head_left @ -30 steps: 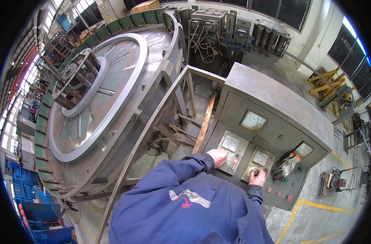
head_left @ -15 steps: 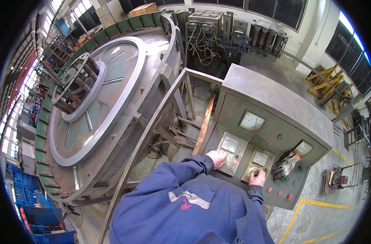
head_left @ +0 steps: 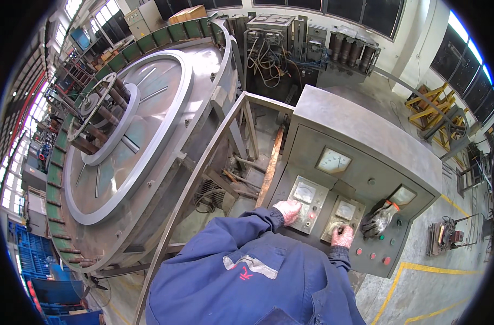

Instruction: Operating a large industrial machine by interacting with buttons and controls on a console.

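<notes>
In front of me stands a grey control cabinet [head_left: 366, 127] with a sloping panel. My left hand [head_left: 287, 212], closed, has its fingertips at the lower part of the left meter module [head_left: 308, 215], on what looks like a control knob mostly hidden by the fingers. Lower on the right meter module [head_left: 347, 208], my right hand [head_left: 342, 236] grips a dark control knob [head_left: 339, 228]. Both hands look gloved or stained pinkish. Dark, dirty work gloves [head_left: 378, 221] rest on the panel beyond my right hand. Red push buttons [head_left: 373, 257] and green ones [head_left: 381, 238] lie beside them.
A large round turntable [head_left: 166, 70] with a pale ring [head_left: 188, 81] fills the left side. An angle-iron frame [head_left: 206, 157] stands between it and the cabinet. Cabled machinery [head_left: 268, 51] stands behind, and a yellow steel frame [head_left: 434, 111] stands far right.
The slots on the turntable's disc have shifted, so the disc has turned. My hands keep their places on the panel. The view has shifted very slightly.
</notes>
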Action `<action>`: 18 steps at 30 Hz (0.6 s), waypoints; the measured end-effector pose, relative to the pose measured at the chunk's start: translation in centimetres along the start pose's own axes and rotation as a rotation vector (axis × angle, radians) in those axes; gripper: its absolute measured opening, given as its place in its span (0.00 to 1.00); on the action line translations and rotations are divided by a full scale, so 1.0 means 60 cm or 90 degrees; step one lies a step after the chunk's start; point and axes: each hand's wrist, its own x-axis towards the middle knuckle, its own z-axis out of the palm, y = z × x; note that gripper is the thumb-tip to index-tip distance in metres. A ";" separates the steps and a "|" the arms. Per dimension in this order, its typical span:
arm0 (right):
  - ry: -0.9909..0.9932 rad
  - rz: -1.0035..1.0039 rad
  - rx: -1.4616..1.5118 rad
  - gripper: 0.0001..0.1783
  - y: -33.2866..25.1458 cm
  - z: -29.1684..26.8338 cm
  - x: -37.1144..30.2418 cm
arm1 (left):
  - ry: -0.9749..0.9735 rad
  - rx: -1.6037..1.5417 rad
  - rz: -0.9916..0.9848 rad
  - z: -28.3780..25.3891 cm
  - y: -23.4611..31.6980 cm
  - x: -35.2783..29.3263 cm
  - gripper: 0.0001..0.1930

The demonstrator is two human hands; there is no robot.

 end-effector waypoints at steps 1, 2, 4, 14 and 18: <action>0.004 -0.001 0.002 0.16 -0.001 0.000 0.000 | 0.007 -0.001 0.002 0.004 -0.003 0.001 0.18; 0.008 -0.002 0.005 0.16 -0.001 0.000 0.001 | 0.015 -0.002 0.004 0.011 -0.007 0.001 0.18; 0.010 0.003 0.007 0.16 -0.002 0.001 0.001 | 0.015 -0.003 0.006 0.015 -0.010 0.003 0.18; 0.008 0.015 0.012 0.16 -0.004 0.004 -0.001 | 0.009 -0.005 0.007 0.018 -0.015 -0.001 0.17; 0.018 0.017 0.007 0.16 -0.004 -0.002 -0.007 | 0.025 0.042 0.060 0.026 -0.017 0.004 0.15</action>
